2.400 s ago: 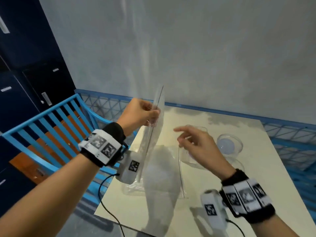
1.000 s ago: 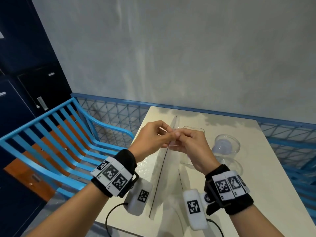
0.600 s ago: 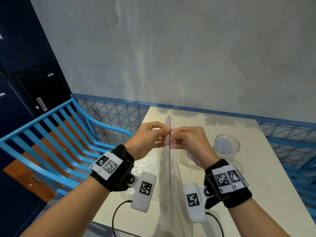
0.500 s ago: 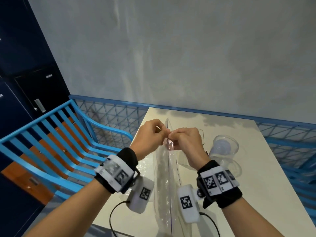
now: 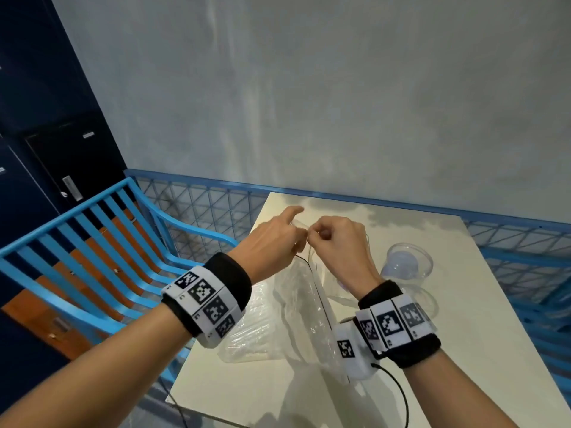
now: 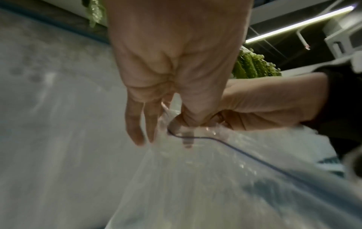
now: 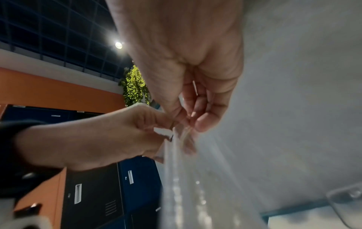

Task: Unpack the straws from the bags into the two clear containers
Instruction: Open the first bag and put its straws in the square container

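A long clear plastic bag of straws [image 5: 309, 291] hangs upright over the table, held by its top edge. My left hand [image 5: 275, 239] pinches one side of the bag's mouth [image 6: 182, 130] between thumb and fingers, index finger pointing out. Close beside it, my right hand [image 5: 332, 239] pinches the other side of the bag's mouth [image 7: 182, 131]. Two clear containers stand behind: a tall one [image 5: 366, 242], mostly hidden by the right hand, and a round one [image 5: 406, 264] to the right. A second crinkled bag [image 5: 256, 329] lies flat on the table.
The cream table [image 5: 463, 304] has its left edge near a blue slatted chair [image 5: 108, 242]. A blue mesh fence [image 5: 200, 205] and grey wall stand behind. A black cable [image 5: 398, 393] trails from my right wrist over the table's front.
My right hand has come in to join the left at the bag's top. Both now pinch the mouth, and the left index finger has lifted outward.
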Available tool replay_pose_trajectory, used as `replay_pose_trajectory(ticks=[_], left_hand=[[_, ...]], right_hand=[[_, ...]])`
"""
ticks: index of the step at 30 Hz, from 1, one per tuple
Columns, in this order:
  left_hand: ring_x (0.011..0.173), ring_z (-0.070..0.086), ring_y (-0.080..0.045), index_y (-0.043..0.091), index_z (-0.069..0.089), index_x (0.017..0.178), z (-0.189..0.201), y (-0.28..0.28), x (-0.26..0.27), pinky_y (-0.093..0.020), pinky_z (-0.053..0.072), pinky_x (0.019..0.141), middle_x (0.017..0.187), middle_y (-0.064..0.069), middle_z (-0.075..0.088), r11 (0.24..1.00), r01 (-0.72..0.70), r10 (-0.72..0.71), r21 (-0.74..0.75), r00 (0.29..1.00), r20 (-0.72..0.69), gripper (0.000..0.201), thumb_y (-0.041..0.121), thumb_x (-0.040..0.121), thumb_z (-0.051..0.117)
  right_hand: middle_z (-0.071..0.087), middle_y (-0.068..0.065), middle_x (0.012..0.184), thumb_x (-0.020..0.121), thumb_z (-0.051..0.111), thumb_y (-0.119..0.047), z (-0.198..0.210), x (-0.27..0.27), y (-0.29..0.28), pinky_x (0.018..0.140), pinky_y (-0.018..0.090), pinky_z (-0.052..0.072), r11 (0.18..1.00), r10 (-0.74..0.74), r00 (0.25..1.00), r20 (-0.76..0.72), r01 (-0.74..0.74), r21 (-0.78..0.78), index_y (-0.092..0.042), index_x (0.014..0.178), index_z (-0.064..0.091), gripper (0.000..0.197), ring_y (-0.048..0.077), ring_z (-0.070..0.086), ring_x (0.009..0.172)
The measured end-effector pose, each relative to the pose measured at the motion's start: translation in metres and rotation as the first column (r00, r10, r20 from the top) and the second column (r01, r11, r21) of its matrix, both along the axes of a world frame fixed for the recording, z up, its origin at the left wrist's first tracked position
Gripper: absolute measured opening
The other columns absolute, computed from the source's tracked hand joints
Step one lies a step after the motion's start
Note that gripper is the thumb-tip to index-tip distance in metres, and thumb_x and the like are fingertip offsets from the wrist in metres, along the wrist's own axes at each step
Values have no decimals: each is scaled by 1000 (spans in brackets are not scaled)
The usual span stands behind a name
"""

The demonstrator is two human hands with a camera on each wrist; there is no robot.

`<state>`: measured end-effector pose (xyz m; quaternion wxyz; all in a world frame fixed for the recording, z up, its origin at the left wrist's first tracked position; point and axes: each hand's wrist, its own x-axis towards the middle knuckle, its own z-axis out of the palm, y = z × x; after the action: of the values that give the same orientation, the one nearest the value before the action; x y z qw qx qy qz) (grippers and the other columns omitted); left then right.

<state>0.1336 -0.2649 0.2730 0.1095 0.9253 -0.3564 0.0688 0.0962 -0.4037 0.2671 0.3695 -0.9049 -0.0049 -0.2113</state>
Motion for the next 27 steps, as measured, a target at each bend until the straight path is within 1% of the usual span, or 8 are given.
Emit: replay_pose_trajectory(ticks=[2,5,9,12,15,19,25,27], left_hand=[[103,60,-23,13,73,101,4,-2,8,-19,38,79,121,-9,58,994,-37,26,-100,993,-112,25,2,90,54],[83,54,-14,19,75,95,8,-2,11,-13,32,66,89,0,57,978,-66,36,-200,988,-147,25,5,88,56],[96,52,-18,19,67,111,7,-5,6,-22,39,79,111,0,44,999,-51,46,-16,969,-244,36,-3,90,49],[106,56,-21,15,65,116,10,-14,5,-26,46,84,122,-6,52,998,-7,23,61,965,-262,42,-9,88,45],[92,55,-15,12,66,120,14,-6,12,-20,51,66,119,-8,56,998,-57,48,-18,938,-344,47,-13,87,42],[89,68,-23,15,64,126,4,23,22,-21,59,61,127,-3,50,980,-158,85,-119,880,-468,47,-10,89,50],[80,63,-15,16,62,127,-13,9,10,-29,62,69,126,0,51,885,-235,-70,-402,786,-614,48,-9,86,58],[78,60,-14,17,62,127,-13,15,10,-25,61,68,124,3,51,840,-283,-75,-463,784,-617,47,-6,87,57]], right_hand=[[61,0,73,84,64,-19,-5,2,4,60,12,35,1000,6,998,-56,-6,13,-12,95,68,14,9,53,66],[57,4,84,88,58,-18,-19,4,5,68,27,36,995,52,960,-274,-72,-63,-10,101,63,17,19,51,84],[56,4,78,93,47,-8,-24,4,-6,55,18,33,994,21,974,-226,-44,-97,-6,90,69,22,19,50,75],[59,4,83,93,44,-3,-26,5,-1,57,15,34,997,28,988,-154,-39,-70,-9,97,66,23,18,51,76],[60,5,85,93,48,-9,-37,-1,-13,67,29,42,996,14,963,-270,-38,-85,-14,101,65,19,23,54,78],[57,4,68,93,47,-18,-50,-13,-55,63,33,43,984,-98,912,-399,27,-179,-21,63,53,30,28,56,75],[65,5,96,97,43,-36,-67,-27,-56,69,32,41,976,-156,897,-414,74,-207,-21,99,64,26,29,60,95],[66,5,94,97,34,-54,-75,-38,-68,75,36,44,963,-243,854,-460,156,-218,-27,84,59,39,32,61,94]])
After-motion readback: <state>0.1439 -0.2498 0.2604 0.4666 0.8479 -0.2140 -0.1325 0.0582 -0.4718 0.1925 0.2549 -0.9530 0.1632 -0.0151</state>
